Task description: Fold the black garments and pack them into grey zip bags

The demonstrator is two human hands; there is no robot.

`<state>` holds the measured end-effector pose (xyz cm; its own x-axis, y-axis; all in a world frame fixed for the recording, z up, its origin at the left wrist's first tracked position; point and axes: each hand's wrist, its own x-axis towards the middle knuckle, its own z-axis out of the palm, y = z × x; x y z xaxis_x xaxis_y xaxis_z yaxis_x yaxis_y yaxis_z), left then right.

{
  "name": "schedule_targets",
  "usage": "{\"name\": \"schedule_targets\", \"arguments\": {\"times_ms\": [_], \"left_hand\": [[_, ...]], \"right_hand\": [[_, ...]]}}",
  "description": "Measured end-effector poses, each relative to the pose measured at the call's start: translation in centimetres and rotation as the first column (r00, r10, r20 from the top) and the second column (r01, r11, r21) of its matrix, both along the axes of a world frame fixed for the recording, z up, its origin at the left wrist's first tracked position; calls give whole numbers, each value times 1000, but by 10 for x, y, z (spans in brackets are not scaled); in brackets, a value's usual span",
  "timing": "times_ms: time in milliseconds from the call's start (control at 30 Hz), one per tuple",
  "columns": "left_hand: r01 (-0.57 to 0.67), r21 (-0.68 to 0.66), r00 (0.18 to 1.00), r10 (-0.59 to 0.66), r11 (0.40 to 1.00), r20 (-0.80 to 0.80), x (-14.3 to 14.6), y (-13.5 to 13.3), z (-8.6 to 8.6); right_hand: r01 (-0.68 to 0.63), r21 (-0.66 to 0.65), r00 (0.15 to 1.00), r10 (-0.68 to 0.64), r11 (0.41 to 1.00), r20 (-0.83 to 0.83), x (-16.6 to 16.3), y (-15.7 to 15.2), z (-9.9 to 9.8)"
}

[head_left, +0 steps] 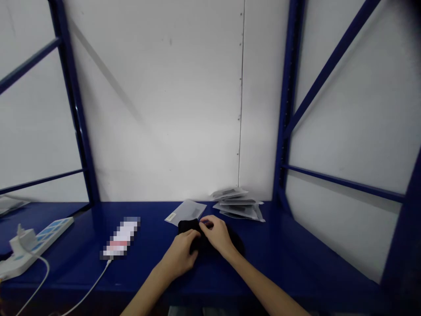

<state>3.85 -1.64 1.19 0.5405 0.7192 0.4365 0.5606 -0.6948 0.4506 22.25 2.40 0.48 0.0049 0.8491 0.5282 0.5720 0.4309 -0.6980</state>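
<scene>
A dark, soft-looking black cloth item (188, 225) lies on the blue tabletop beneath both hands; its exact kind cannot be made out. My left hand (182, 252) has its fingers curled over the near left part of the cloth. At the cloth's upper edge, the thumb and forefinger of my right hand (215, 233) are pinched together on it. More black material (236, 242) shows to the right, past my right wrist. Just behind the cloth lies a flat translucent plastic bag (187, 210) with a small pale label at its lower left corner.
Several translucent bags (238, 204) are piled against the white wall at the back. To the left lie a blurred-out phone (121, 238) on a white cable (90, 287) and a white power strip (49, 239) with a plugged-in charger. Blue rack posts (283, 109) frame both sides.
</scene>
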Motion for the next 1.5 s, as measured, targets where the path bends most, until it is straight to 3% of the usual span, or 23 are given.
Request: {"name": "schedule_targets", "arguments": {"times_ms": [100,167,267,367,467,633,767,900,1033,1133,1200,1367,1500], "left_hand": [[-44,16,998,43,999,53,-11,-10,2],[-193,65,979,188,979,77,-18,-14,1],[-483,159,870,493,861,-28,-24,-14,-2],[-566,186,779,595,803,-199,-24,-10,-4],[-550,116,777,558,827,-292,-22,-2,-1],[-517,48,806,505,855,-309,-27,14,12],[-512,123,816,526,850,-239,-21,14,31],[-417,233,868,461,878,-182,14,2,45],[-205,291,946,266,934,-186,58,-12,34],[-60,217,970,108,974,-217,77,-24,15],[-35,145,979,62,989,-193,80,-31,4],[9,88,986,6,996,-169,63,-30,3],[50,102,997,-44,994,-62,43,-19,13]], "right_hand": [[-11,2,982,11,1000,189,1,0,-5],[-10,-2,969,10,1000,246,0,0,-7],[0,-8,961,2,1000,275,-1,-1,-7],[-1,-18,957,6,1000,289,-3,-3,-2],[-17,-16,950,21,1000,311,3,-13,8],[-6,126,932,-40,992,360,39,-46,15],[-35,19,963,29,999,268,72,-62,4],[-56,-67,993,63,996,99,84,-58,-11],[-71,-60,997,73,996,36,86,-45,-23],[-94,-73,994,91,993,-53,90,-39,-28],[-79,-74,995,74,994,-72,92,-38,-28],[-16,38,993,12,999,117,88,-57,-19],[-180,161,916,106,970,388,77,-80,-6]]}}
